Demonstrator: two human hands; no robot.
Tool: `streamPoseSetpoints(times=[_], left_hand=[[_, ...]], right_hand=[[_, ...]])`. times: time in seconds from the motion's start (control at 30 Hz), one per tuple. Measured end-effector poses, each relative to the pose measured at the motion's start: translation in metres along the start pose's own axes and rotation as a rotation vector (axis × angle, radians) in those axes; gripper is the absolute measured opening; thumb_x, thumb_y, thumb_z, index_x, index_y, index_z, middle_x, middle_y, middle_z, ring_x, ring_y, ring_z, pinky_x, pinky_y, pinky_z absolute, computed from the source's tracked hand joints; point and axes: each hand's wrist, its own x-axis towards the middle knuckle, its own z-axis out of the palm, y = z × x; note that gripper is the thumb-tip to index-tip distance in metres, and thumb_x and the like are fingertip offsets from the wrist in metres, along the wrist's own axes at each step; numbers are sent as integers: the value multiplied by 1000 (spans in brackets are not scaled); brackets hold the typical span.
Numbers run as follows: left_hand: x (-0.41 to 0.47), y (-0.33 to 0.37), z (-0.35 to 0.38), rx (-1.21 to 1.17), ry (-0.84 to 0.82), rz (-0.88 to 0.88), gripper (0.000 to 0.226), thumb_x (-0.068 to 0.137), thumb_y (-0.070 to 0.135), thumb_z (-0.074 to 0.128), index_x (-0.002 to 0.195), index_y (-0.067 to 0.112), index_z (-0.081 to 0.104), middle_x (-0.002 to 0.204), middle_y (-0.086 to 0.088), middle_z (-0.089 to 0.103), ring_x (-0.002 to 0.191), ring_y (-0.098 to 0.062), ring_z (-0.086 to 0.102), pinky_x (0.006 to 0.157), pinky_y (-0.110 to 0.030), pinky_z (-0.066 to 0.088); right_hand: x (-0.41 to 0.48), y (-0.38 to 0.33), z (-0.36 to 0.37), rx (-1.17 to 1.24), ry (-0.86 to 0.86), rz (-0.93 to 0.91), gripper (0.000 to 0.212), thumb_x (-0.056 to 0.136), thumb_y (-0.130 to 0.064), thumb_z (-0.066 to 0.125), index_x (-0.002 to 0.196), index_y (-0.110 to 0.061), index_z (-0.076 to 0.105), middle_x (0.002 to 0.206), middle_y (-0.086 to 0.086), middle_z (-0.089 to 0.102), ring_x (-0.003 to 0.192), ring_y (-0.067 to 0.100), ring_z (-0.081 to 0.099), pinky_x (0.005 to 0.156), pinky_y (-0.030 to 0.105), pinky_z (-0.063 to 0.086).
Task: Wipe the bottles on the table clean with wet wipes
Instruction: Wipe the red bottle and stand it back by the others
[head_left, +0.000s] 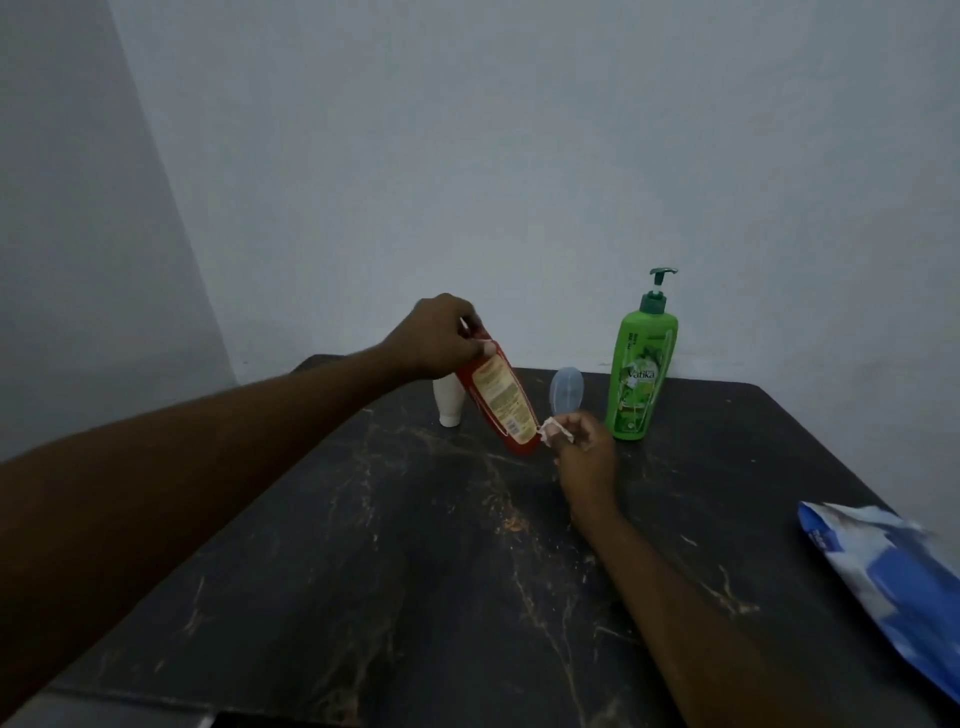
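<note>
Nearest you, along the front edge of the table (415, 597), a broad stretch of dark, scratched surface opens between your two forearms and runs out toward the left edge. At the right edge a blue and white wipes pack (893, 571) lies flat, partly cut off by the frame and well apart from your hands.

Past the middle of the surface, your right hand (587, 457) has its fingers curled in, pinching a small wadded wipe (555, 430) against the lower end of the red bottle (501, 397). That bottle is tilted, top toward the left and lower end toward the right. You cannot tell whether it touches the surface. Your left hand (441, 338) grips its upper end from above, thumb and fingers closed round it.

Just behind the red bottle a white tube (450, 400) stands on its cap, partly hidden. A small translucent container (566, 384) stands behind your right hand. Near the far edge a green pump bottle (641, 374) stands upright, just right of that container, with the wall (519, 156) close behind it.
</note>
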Motion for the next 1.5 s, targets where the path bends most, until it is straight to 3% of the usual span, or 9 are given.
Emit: streamPoseSetpoints(times=[0.1, 0.27, 0.6, 0.83, 1.0, 1.07, 1.23, 1.33, 1.5], left_hand=[[-37, -2, 1, -169, 26, -125, 26, 94, 29, 73, 108, 7, 69, 99, -3, 70, 86, -14, 71, 65, -22, 59], [-105, -3, 27, -529, 75, -390, 15, 95, 28, 70, 93, 13, 70, 91, -1, 74, 70, -6, 75, 54, -15, 56], [-194, 14, 115, -1046, 54, -633, 22, 92, 21, 73, 104, 3, 70, 98, -10, 78, 86, -21, 79, 66, -29, 62], [-198, 14, 122, -991, -124, -470, 27, 87, 19, 78, 114, 17, 73, 127, -10, 65, 108, -26, 71, 75, -32, 64], [-201, 2, 119, -762, -245, -277, 60, 70, 14, 91, 125, 29, 70, 139, 9, 59, 128, -12, 57, 105, -37, 53], [-202, -1, 120, -726, -248, -254, 65, 69, 17, 92, 127, 31, 69, 136, 13, 60, 125, -9, 58, 102, -32, 53], [-202, -1, 126, -532, -260, -221, 84, 50, 60, 89, 128, 37, 66, 119, 19, 66, 106, -1, 66, 85, -19, 54], [-204, -1, 128, -510, -236, -198, 85, 49, 66, 89, 126, 36, 68, 118, 16, 71, 101, 0, 69, 85, -21, 56], [-206, -1, 129, -481, -222, -157, 88, 51, 66, 88, 130, 33, 68, 122, 17, 69, 105, 1, 67, 90, -22, 56]], right_hand=[[-18, -6, -27, 1, 40, 47, 5, 91, -15, 68, 92, -20, 69, 92, -1, 72, 85, 12, 68, 73, 31, 55], [-58, -18, -84, -21, 50, 51, 4, 90, -18, 70, 91, -22, 70, 85, -6, 73, 77, 7, 69, 63, 22, 54], [-136, -20, -141, -283, 75, 18, 7, 93, -24, 65, 95, -31, 65, 92, -13, 68, 84, -1, 64, 67, 17, 47], [-148, -8, -152, -467, 123, -3, 17, 96, -20, 62, 112, -22, 65, 109, -6, 63, 94, 2, 58, 70, 11, 39], [-150, -11, -153, -528, 136, -4, 16, 96, -19, 62, 111, -20, 67, 109, -3, 62, 92, 3, 57, 69, 10, 37], [-152, -11, -152, -551, 130, -18, 18, 96, -17, 61, 113, -18, 67, 111, -2, 60, 95, 6, 58, 70, 11, 39], [-154, -10, -148, -637, 143, -11, 14, 97, -17, 60, 110, -15, 65, 105, -1, 58, 85, 3, 55, 64, 10, 35], [-154, -9, -148, -653, 164, 14, 13, 97, -20, 60, 105, -12, 67, 100, 0, 61, 81, 4, 55, 63, 11, 36], [-176, -14, -119, -639, 52, -164, 10, 97, -25, 60, 95, -20, 68, 95, -8, 58, 75, -3, 52, 65, 11, 41]])
